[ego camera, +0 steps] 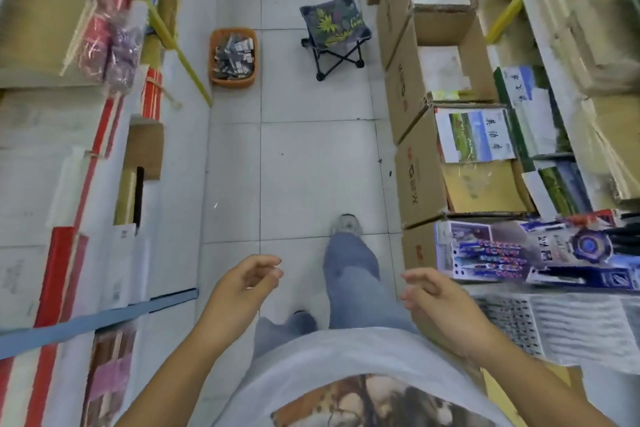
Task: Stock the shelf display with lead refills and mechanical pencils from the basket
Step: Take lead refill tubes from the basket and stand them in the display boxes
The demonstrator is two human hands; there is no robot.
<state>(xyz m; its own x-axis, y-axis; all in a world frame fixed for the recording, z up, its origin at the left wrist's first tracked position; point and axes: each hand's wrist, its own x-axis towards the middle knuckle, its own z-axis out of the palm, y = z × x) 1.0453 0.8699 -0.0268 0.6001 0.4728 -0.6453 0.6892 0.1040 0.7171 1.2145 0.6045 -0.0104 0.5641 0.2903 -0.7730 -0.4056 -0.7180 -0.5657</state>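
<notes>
An orange basket [214, 55] stands on the tiled floor far ahead, against the left shelf, filled with several small grey and white packets [234, 55]. My left hand [242, 288] hangs in front of me with loosely curled fingers and holds nothing. My right hand [433, 302] is level with it, fingers relaxed, also holding nothing. Both hands are far from the basket. A blue and white display of pens or pencils [491, 260] lies on the right shelf, close to my right hand.
A small folding stool [334, 31] with a leaf-print seat stands to the right of the basket. Open cardboard boxes [415, 135] line the aisle's right side. Shelves with paper goods [62, 184] run along the left. My leg and shoe [346, 225] step forward on the floor.
</notes>
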